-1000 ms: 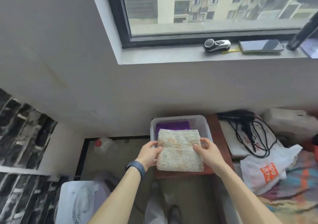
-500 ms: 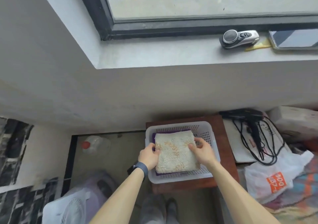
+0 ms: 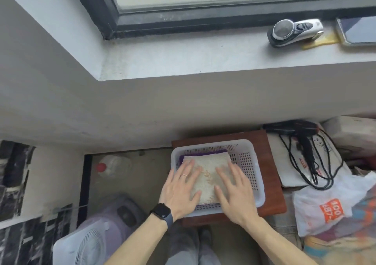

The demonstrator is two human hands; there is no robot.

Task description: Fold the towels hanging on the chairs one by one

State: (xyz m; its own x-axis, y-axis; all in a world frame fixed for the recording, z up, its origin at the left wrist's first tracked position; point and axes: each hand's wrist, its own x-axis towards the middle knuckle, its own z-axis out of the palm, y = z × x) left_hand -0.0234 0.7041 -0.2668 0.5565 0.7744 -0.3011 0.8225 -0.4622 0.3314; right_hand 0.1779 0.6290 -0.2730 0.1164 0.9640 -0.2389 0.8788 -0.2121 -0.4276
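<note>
Towel (image 3: 207, 176), beige and folded, lies inside the white basket (image 3: 249, 163) on top of a purple cloth (image 3: 195, 154) (only its edges show). Left hand (image 3: 181, 191) and right hand (image 3: 236, 193) rest flat on it side by side, fingers (image 3: 188, 172) straight and slightly spread, gripping nothing. Basket stands on the brown table (image 3: 270, 183), with a black hair dryer (image 3: 293, 127) near its right.

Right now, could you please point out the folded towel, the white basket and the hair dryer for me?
folded towel (image 3: 207, 163): head view, on its bare cream top near the far edge.
white basket (image 3: 247, 166): head view, on its perforated right side.
hair dryer (image 3: 293, 126): head view, on its black barrel.
</note>
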